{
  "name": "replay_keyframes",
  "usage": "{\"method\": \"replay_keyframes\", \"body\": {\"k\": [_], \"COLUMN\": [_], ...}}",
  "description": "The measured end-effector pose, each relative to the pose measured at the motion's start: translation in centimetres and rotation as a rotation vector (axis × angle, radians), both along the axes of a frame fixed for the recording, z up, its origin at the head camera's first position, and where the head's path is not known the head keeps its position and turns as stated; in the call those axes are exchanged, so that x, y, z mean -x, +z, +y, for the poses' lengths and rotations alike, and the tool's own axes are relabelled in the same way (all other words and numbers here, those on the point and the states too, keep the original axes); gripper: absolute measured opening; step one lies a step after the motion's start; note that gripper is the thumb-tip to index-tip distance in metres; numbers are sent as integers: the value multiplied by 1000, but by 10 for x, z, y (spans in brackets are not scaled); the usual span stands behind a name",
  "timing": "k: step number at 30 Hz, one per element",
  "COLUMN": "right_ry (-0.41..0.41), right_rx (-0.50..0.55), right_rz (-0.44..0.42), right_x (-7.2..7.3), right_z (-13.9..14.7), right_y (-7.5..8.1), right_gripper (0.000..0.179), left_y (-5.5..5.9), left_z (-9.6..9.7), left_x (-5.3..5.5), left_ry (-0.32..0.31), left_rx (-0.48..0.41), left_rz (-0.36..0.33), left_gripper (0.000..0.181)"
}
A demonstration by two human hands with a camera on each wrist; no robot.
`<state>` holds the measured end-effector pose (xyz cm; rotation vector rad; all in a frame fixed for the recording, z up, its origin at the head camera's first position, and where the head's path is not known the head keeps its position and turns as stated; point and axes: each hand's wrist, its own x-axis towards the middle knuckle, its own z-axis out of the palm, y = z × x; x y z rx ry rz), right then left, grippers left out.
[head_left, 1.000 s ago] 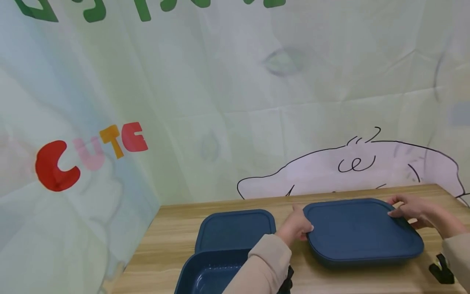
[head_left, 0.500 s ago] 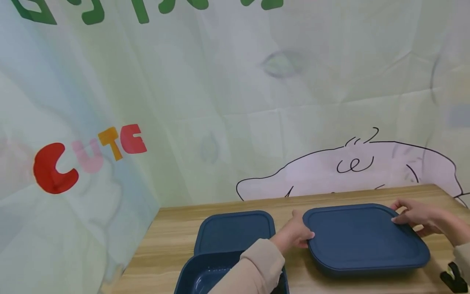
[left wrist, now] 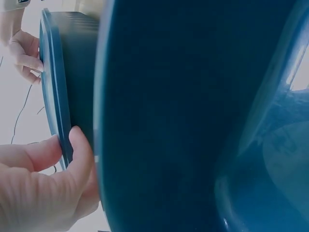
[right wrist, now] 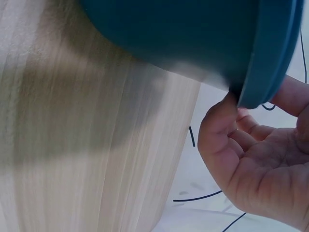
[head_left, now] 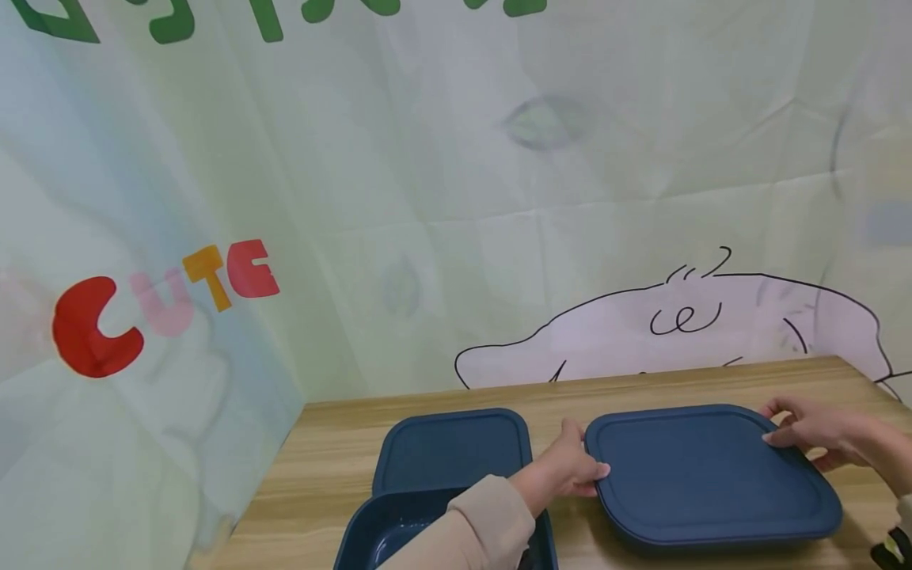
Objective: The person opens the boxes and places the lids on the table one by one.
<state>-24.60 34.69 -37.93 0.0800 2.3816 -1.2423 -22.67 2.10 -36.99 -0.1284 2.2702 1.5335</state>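
Note:
A dark blue rectangular food container with its flat lid on is held level between both hands at the right of the head view. My left hand pinches its left rim, with thumb on the lid and fingers beneath the rim, as the left wrist view shows of that hand. At the far right corner my right hand grips the rim. Its thumb lies over the lid and its fingers curl under the edge of the container in the right wrist view. A shadow falls on the wooden table below it.
To the left stands an uncovered dark blue container, partly hidden by the left sleeve. Behind it lies another blue rectangular lid. The wooden table ends at a printed cloth backdrop.
Both hands have brought the lidded container nearer to me and slightly to the right. The uncovered container and the other lid have stayed in place.

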Motion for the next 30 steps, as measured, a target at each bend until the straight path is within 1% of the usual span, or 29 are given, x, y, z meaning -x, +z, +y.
{"method": "replay_keyframes", "body": {"k": [6,14,24,30], "right_ry": [0,17,10,21], "right_rx": [13,-40,-12,-30], "right_rz": [-3,-17,-29,-28], "right_x": [-3,-5,-12,-20], "right_z": [-1,1,1,3], "right_y": [-1,-3,-2,-4], "right_gripper": [35,36,35,31], "left_y": [-2,-3,0,-2], "left_z": [-1,-3,-4,-5], "left_x": [-4,-9,-12,-13], "left_ry": [-8,-18,-40,-60], "left_rx": [-8,-1,-11,0], "left_rz": [10,13,-35,-64], "left_gripper": [48,48,49,49]}}
